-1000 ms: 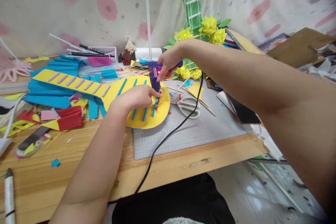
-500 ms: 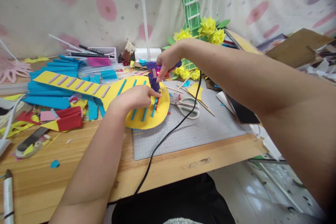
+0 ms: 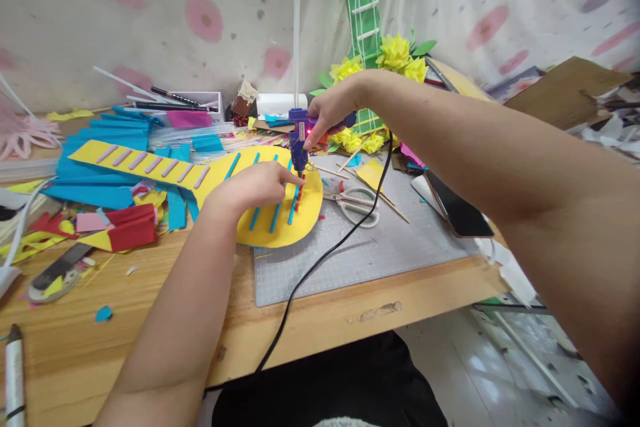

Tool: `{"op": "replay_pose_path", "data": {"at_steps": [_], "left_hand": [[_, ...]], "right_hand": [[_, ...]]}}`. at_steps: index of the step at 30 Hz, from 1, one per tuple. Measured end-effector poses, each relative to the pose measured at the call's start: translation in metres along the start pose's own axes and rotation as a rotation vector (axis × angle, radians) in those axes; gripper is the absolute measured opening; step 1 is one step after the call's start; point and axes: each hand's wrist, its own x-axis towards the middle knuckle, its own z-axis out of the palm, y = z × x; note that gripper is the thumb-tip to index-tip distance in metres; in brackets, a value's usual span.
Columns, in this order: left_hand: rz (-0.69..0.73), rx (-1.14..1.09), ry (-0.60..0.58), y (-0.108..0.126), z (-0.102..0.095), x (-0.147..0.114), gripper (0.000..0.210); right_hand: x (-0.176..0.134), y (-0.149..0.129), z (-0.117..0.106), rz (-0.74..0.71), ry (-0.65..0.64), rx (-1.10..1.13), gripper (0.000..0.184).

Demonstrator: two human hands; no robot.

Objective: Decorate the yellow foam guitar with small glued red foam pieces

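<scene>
My right hand (image 3: pixel 327 113) grips a blue hot glue gun (image 3: pixel 300 137) with a small red light. Its nozzle points straight down, close above a yellow guitar-shaped cutout (image 3: pixel 305 227). A long pale glue stick (image 3: pixel 297 20) rises from the gun's back end. My left hand (image 3: pixel 255 183) lies over the cutout, index finger stretched toward the nozzle beside small red pieces (image 3: pixel 299 199); its other fingers are mostly hidden. Blue strips (image 3: pixel 276 210) cross the cutout's body, and short lilac strips (image 3: pixel 153 165) line its neck.
Right of the cutout, scissors (image 3: pixel 356 205) lie on a grey cutting mat (image 3: pixel 400 250). The black cord (image 3: pixel 320 255) runs across the mat and over the table edge. A phone (image 3: pixel 457 207) lies at right. Blue crepe paper (image 3: pixel 93 180), coloured scraps and yellow paper flowers (image 3: pixel 395 53) surround the work.
The glue gun has tilted more upright and shifted slightly right, its glue stick swinging to the right. My left hand has barely moved on the cutout.
</scene>
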Motion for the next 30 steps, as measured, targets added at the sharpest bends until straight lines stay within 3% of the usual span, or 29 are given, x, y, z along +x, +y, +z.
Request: {"op": "replay_pose_path", "data": {"at_steps": [11,23,30], "left_hand": [[-0.001,-0.074,-0.023,-0.008,0.004,0.007,0.06],[0.056,-0.075,-0.049,-0.008,0.001,0.005,0.065],[0.016,-0.053,-0.062,-0.01,-0.012,-0.013,0.062]], "right_hand": [[-0.027,0.006,0.008,0.006,0.09,0.152,0.047],[-0.048,0.033,0.013,-0.054,0.357,0.422,0.043],[-0.052,0.04,0.017,-0.06,0.315,0.469,0.039]]}}
